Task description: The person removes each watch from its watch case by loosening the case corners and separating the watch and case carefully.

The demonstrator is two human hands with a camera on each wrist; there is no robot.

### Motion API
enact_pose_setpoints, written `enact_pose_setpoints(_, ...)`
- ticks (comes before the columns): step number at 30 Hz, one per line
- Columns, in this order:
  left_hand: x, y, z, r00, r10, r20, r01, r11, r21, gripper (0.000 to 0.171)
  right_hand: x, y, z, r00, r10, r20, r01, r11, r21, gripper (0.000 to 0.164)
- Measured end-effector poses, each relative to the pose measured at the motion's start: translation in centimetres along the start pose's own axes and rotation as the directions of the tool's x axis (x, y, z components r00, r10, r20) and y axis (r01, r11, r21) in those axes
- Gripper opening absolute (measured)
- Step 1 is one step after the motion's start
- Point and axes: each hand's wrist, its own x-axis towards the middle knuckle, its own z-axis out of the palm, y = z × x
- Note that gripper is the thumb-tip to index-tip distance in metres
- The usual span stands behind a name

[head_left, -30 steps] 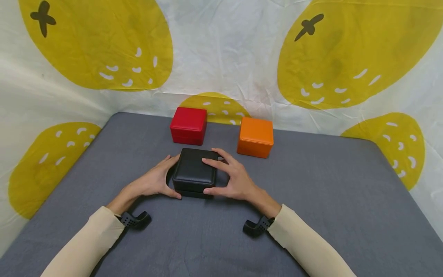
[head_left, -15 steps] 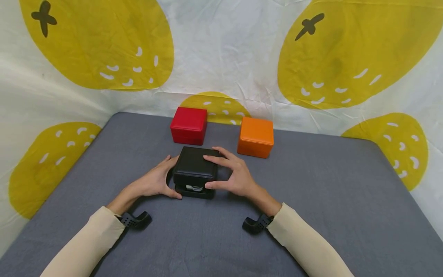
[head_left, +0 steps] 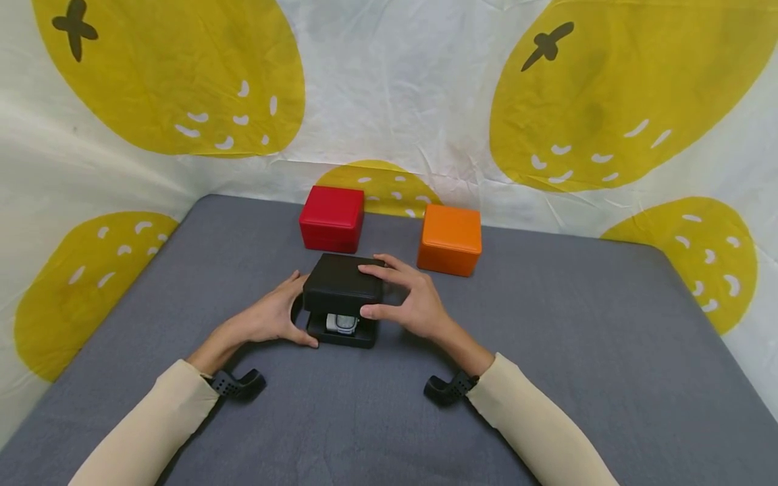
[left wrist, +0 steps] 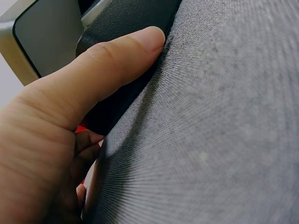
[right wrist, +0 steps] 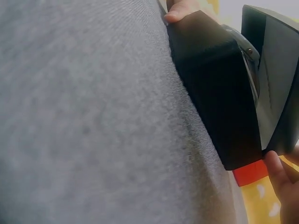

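Note:
A black watch box [head_left: 340, 277] stands on the grey cloth with its lid partly raised. In the gap sits a watch [head_left: 345, 324] with a pale strap, resting in the base. My left hand [head_left: 273, 317] grips the base from the left, its thumb [left wrist: 117, 58] pressed along the front edge and its fingers largely hidden behind. On the other side my right hand [head_left: 416, 304] holds the lid, thumb at the front corner and fingers over the top and rear. The right wrist view shows the lid's pale lining [right wrist: 275, 70] and part of the watch [right wrist: 250, 51].
A red box [head_left: 331, 219] and an orange box [head_left: 450, 239], both closed, stand behind the black one. The grey cloth-covered table [head_left: 577, 351] reaches back to a white curtain [head_left: 389, 81] printed with yellow fruit shapes.
My right hand has lifted the lid's front edge from closed to partly raised, bringing the watch into sight. The left hand has stayed at the base.

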Motion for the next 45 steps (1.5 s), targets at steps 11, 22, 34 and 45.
enact_pose_setpoints(11, -0.3, 0.1, -0.1, 0.998, -0.060, 0.019, 0.061, 0.998, -0.011, 0.107, 0.2, -1.7, -0.1, 0.998, -0.002, -0.057, 0.008, 0.993, 0.114, 0.049)
enact_pose_setpoints(22, -0.1, 0.0, -0.1, 0.999, -0.033, 0.015, 0.033, 0.999, 0.004, 0.110, 0.7, -4.3, -1.0, 0.997, 0.048, -0.053, -0.035, 0.976, 0.216, 0.044)
enact_pose_setpoints(34, -0.6, 0.5, 0.0, 0.991, -0.137, 0.008, 0.136, 0.990, 0.044, 0.116, 1.4, -1.5, -0.5, 0.981, 0.193, -0.029, -0.179, 0.950, 0.255, 0.037)
enact_pose_setpoints(45, -0.5, 0.6, 0.0, 0.979, -0.203, 0.029, 0.202, 0.979, 0.033, 0.126, 1.8, -1.3, -0.7, 0.966, 0.259, -0.013, -0.245, 0.927, 0.284, 0.039)
